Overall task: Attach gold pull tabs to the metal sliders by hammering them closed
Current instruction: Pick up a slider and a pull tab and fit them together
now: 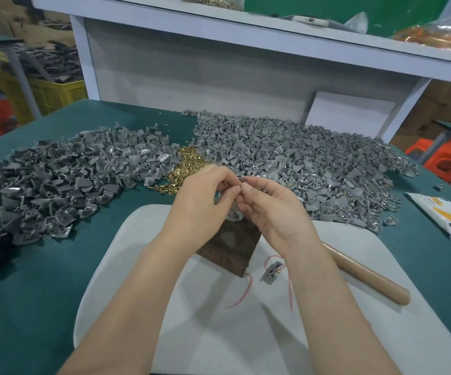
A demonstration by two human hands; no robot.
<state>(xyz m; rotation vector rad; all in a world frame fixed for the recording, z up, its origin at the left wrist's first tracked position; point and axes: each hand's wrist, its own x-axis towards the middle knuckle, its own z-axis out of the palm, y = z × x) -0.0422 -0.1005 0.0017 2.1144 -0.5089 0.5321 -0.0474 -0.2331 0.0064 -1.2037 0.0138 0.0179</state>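
Two hands, left hand (205, 197) and right hand (271, 211), pinch one small part (242, 181) in a tight fingertip grip above the wooden block (231, 249); gold pull tabs (189, 169) lie heaped just behind. Better to seat the tab fully before hammering.

Matt grey plastic-looking shell pieces (300, 158), shiny gold metal pins (189, 163), dark rough wooden block (229, 253), green cloth-covered counter (43, 280).

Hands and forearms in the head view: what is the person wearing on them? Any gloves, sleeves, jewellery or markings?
The left hand and the right hand are bare, without gloves. The left forearm and the right forearm are uncovered too; no sleeve shows down to the picture's bottom edge. No ring, watch, wristband or marking is visible.
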